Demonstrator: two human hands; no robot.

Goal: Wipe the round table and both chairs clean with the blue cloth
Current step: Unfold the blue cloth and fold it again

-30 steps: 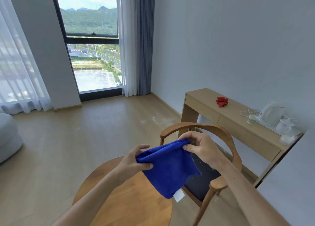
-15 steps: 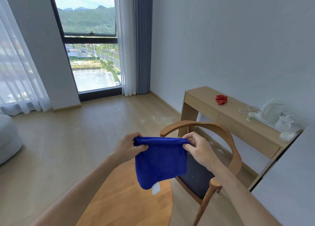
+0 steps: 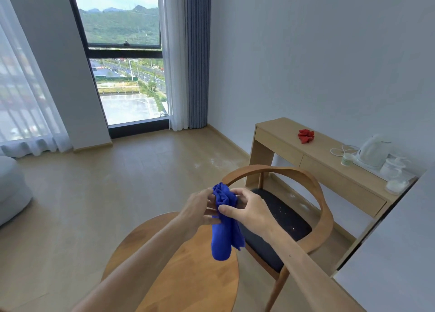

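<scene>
The cloth [image 3: 223, 227] is hanging between the left hand [image 3: 200, 208] and right hand [image 3: 247, 211], above the far edge of the round worktop [image 3: 183, 274]. A chair [image 3: 294, 208] is standing just right of it. Behind the chair, a desk [image 3: 315, 161] is sitting against the right wall, carrying a kettle [image 3: 373, 150].

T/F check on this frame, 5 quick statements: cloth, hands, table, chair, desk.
1. Both hands hold the blue cloth. True: the left hand and right hand grip it together near its top.
2. The cloth lies flat on the round table. False: it hangs bunched in the air above the table's edge.
3. The chair has a dark seat. True.
4. A red item sits on the chair seat. False: it lies on the desk by the wall.
5. A white kettle stands on the desk. True.
</scene>
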